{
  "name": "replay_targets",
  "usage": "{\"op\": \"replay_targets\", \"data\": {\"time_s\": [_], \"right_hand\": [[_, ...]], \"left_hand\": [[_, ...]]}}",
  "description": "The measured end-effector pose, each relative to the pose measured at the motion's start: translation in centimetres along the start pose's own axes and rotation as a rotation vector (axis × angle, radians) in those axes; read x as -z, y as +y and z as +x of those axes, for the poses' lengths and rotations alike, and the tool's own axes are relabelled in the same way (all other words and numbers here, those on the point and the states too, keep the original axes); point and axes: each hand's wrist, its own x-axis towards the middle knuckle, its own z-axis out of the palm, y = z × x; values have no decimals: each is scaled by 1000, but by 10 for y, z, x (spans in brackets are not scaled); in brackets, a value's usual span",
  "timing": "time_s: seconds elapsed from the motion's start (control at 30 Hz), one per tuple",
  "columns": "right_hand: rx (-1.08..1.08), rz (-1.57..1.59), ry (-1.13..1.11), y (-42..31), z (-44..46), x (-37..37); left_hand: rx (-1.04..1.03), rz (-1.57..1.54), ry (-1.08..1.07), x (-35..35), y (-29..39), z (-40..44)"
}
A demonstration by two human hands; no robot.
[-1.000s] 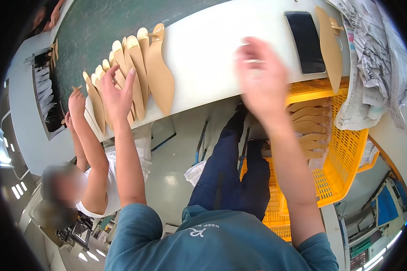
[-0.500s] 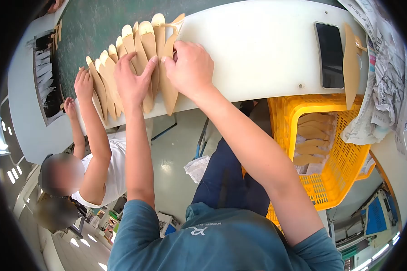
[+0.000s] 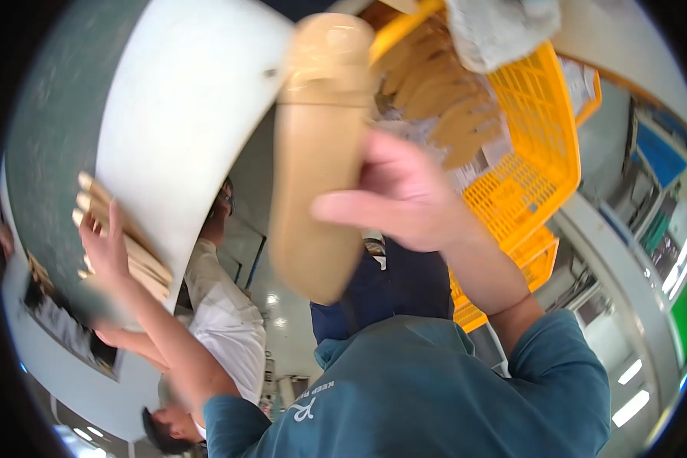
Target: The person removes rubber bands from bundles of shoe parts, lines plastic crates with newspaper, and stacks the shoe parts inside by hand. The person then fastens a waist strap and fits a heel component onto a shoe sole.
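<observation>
My right hand [image 3: 412, 195] is closed around the edge of a tan insole [image 3: 317, 168], its thumb across the face. The insole is upright close to the camera, with its glossy rounded end at the top, and is slightly blurred. At the left, my left hand [image 3: 105, 248] lies over a row of tan insoles [image 3: 145, 263] at the table's edge, its visible fingers apart. Part of that row is hidden behind the hand.
A yellow plastic crate [image 3: 542, 122] at the upper right holds several tan insoles [image 3: 435, 91] and paper. White cloth or paper [image 3: 504, 34] hangs over its rim. The white tabletop [image 3: 183, 91] curves across the upper left. A co-worker in a white shirt [image 3: 233, 328] is at the left.
The view has swung to the right. My right hand has left the row and now holds one insole up near the crate. My left hand remains at the row.
</observation>
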Motion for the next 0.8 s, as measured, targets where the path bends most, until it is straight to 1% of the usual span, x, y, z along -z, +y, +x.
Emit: {"op": "replay_targets", "data": {"time_s": [0.03, 0.1, 0.17, 0.2, 0.23, 0.3, 0.37, 0.43, 0.5, 0.57, 0.63, 0.67, 0.73, 0.8], "right_hand": [[32, -40, 120, -12, -30, 25], [-28, -200, 369, -28, -93, 89], [-99, -136, 665, -14, -148, 165], [-80, -48, 738, 0, -172, 205], [-58, 40, 809, 19, -194, 247], [-143, 49, 1063, 75, -236, 336], [-173, -30, 1263, 140, -267, 417], [-96, 42, 1277, 191, -282, 485], [-42, 85, 1323, 215, -274, 515], [-19, 84, 1409, 210, -265, 520], [-77, 53, 1452, 195, -261, 512], [-106, 29, 1469, 186, -259, 507], [-31, 40, 1386, 169, -260, 492], [21, 18, 1335, 159, -256, 485]], "left_hand": [[-6, 82, -38, 5, 4, 4], [-21, 228, -80, 8, 16, 11], [-39, 349, -81, 8, 27, 14], [-20, 395, -89, 11, 40, 10], [0, 439, -93, 13, 54, 6], [18, 507, -96, 13, 73, -1], [26, 561, -88, 7, 76, 0], [-9, 577, -61, 3, 74, 2], [-24, 568, -50, 3, 75, 4], [-35, 554, -57, 0, 66, 9], [-22, 515, -73, 4, 73, 5], [-48, 508, -76, 5, 78, 1], [-91, 490, -83, 7, 77, -5], [-82, 490, -60, 4, 75, -7]]}}
